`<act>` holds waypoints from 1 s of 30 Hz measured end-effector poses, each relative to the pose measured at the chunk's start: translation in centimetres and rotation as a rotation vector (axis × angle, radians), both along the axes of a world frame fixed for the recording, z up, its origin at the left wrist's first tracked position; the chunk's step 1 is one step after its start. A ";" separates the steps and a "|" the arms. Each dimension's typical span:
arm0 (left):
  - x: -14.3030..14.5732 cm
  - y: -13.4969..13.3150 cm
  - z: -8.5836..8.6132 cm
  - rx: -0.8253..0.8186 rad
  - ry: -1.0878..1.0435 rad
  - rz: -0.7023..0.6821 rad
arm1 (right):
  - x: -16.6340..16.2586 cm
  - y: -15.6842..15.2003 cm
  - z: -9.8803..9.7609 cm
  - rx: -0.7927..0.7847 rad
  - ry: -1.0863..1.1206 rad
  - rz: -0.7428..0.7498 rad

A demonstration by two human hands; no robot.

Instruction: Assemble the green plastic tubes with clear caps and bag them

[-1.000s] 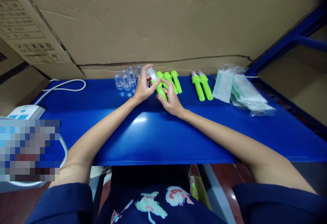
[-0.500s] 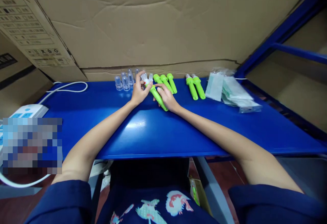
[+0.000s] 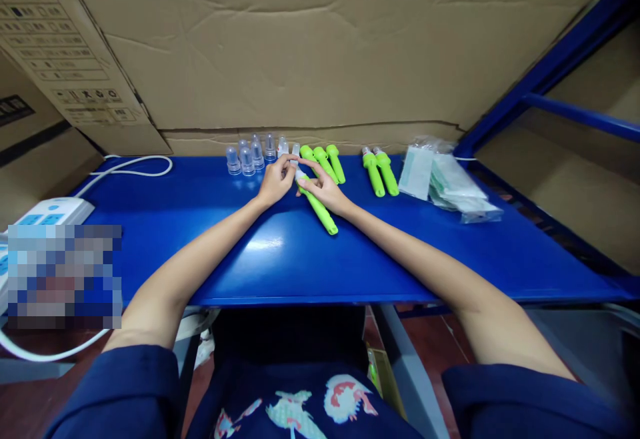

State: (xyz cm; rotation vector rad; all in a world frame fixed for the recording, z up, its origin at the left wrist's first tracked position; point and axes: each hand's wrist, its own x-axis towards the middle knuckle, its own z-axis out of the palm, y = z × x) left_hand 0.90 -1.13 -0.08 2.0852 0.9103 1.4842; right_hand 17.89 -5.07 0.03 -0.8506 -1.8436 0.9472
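Observation:
My right hand (image 3: 325,192) is wrapped round a lime-green stick-like handle (image 3: 320,211), which slants down to the right above the blue table. A whitish tip (image 3: 300,175) shows at its upper end, between my hands. My left hand (image 3: 277,182) is closed, its fingers bent together beside that tip; what they pinch, if anything, is hidden. The fingertips of both hands come close together there. Just behind and to the left stand several clear plastic caps (image 3: 245,159). Beyond my right hand lie three green handles (image 3: 324,162) side by side.
Two green handles with clear tips (image 3: 379,171) lie farther right, near plastic-wrapped packets (image 3: 450,182). At the left are a white power strip (image 3: 65,212) and its cable (image 3: 135,165). A cardboard wall (image 3: 300,59) closes the back; a blue metal frame (image 3: 550,65) rises at the right.
The green handle has shifted slightly down and right, and its lower end sticks out farther from my right hand. My left fingers have lowered and curled in, and my right index finger has stretched toward them.

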 end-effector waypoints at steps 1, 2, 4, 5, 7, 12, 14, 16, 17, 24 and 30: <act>0.0 0.1 -0.1 0.004 0.007 -0.003 | 0.0 0.0 0.0 0.014 -0.007 -0.021; 0.0 0.1 -0.1 0.003 0.014 -0.009 | 0.0 -0.1 0.0 0.016 -0.012 -0.037; 0.0 0.3 -0.2 -0.004 0.025 -0.020 | 0.0 -0.1 0.0 0.000 0.005 -0.055; 0.0 0.3 -0.2 -0.009 0.030 -0.026 | 0.1 -0.2 -0.1 -0.013 0.031 -0.061; 0.1 0.3 -0.2 -0.021 0.036 -0.042 | 0.0 -0.1 -0.2 -0.040 0.094 -0.077; 0.2 0.3 -0.3 -0.051 0.019 -0.070 | -0.1 0.2 -0.7 -0.072 0.207 -0.117; 0.3 0.3 -0.3 -0.074 0.009 -0.078 | -0.2 0.2 -0.7 -0.074 0.228 -0.122; 0.3 0.3 -0.3 -0.100 0.013 -0.093 | -0.2 0.1 -0.6 -0.077 0.230 -0.119; 0.3 0.3 -0.2 -0.110 0.022 -0.100 | -0.2 0.0 -0.5 -0.078 0.228 -0.114; 0.3 0.0 0.1 -0.141 0.074 -0.110 | -0.4 -0.3 -0.1 -0.108 0.224 -0.139; 0.3 -0.1 0.1 -0.126 0.071 -0.119 | -0.4 -0.2 -0.3 -0.161 0.229 -0.163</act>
